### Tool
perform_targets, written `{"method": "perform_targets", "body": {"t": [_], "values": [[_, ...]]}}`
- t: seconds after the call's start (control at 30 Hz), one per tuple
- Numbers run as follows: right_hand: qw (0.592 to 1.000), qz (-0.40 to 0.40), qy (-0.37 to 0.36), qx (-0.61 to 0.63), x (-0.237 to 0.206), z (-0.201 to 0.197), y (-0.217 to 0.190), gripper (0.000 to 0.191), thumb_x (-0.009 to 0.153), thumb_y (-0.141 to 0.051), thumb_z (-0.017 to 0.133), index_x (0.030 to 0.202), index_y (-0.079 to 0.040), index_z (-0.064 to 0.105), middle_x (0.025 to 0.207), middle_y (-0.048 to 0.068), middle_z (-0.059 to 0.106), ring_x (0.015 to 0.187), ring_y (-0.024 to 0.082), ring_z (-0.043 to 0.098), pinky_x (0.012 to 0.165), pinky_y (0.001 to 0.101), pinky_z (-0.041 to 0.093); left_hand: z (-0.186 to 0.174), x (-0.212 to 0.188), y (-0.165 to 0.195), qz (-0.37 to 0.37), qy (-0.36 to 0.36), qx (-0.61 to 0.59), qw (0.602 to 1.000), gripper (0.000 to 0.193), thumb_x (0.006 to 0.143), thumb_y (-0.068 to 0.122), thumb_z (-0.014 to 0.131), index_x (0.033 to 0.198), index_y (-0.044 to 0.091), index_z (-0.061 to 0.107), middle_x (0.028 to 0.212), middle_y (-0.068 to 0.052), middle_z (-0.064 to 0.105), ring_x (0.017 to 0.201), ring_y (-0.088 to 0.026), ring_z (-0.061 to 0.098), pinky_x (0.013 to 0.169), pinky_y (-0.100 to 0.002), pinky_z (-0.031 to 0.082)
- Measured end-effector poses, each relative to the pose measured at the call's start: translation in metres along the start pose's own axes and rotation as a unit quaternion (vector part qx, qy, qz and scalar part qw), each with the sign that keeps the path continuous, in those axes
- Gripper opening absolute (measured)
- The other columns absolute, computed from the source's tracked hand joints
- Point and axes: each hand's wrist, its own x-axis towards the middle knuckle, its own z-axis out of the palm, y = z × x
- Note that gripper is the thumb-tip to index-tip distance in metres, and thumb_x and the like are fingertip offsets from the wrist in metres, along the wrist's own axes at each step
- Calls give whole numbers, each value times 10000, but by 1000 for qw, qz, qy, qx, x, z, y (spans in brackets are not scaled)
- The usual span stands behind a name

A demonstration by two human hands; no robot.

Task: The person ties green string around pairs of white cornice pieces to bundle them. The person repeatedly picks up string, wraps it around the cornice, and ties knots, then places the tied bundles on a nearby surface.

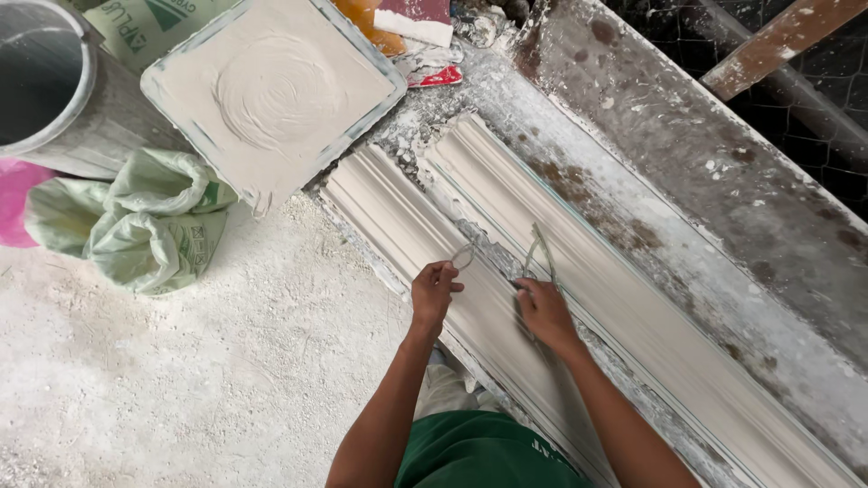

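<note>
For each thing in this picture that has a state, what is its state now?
Left hand: pinching a thin wire loop.
Right hand: on the moulding, holding a thin wire.
Tray: full of smooth white plaster.
Bucket: upright, open.
Green bag: crumpled, lying on the dusty floor.

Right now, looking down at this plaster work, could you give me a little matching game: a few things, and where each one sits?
Things:
1. square tub of plaster
2. crumpled green bag
3. left hand
4. right hand

Places:
A. on the near moulding strip, pinching a thin loop of wire
B. on the dusty floor, below the grey bucket
C. top of the view, beside the bucket
D. over the gap between the two moulding strips, gripping thin wire

Pairs: 1-C, 2-B, 3-A, 4-D
</note>
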Motion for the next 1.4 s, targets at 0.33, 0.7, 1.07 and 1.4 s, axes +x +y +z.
{"method": "perform_targets", "body": {"t": [0.33, 0.7, 1.07, 1.4], "values": [[997, 11, 79, 20, 1, 5, -16, 184, 959, -157, 647, 1090, -63, 733, 1071, 133, 715, 919, 276, 691, 859, 395, 553, -8, -31, 14, 44, 34, 164, 985, 544, 1025, 364, 568, 1412, -14, 512, 920, -169, 735, 671, -240, 726, 629, -338, 572], [896, 73, -151, 412, -25, -55, -31, 122, 1012, -116, 616, 1085, -36, 560, 878, 64, 659, 698, 109, 578, 626, 276, 501, 49, -58, 41, 44, -297, -8, 954, 501, 1072, 440, 436, 1344, 46, 582, 1264, -97, 678, 1050, -226, 618, 933, -366, 519], [591, 36, -209, 778, -54, -104, -27, 422, 975, 14, 545, 1390, 39, 479, 1262, 184, 646, 1080, 312, 696, 729, 337, 598, 58, -75, 102, -16, -297, -330, 896, 361, 1114, 357, 451, 1175, 25, 579, 705, 10, 432, 618, -133, 484, 759, -373, 524], [733, 16, -128, 668, -33, -97, -61, 419, 992, -59, 552, 1403, 17, 526, 1344, 165, 622, 1257, 303, 601, 1026, 450, 536, 56, -88, 121, 45, -263, -204, 942, 346, 1108, 359, 427, 1147, 35, 541, 677, 32, 366, 568, -83, 335, 582, -276, 400]]}}
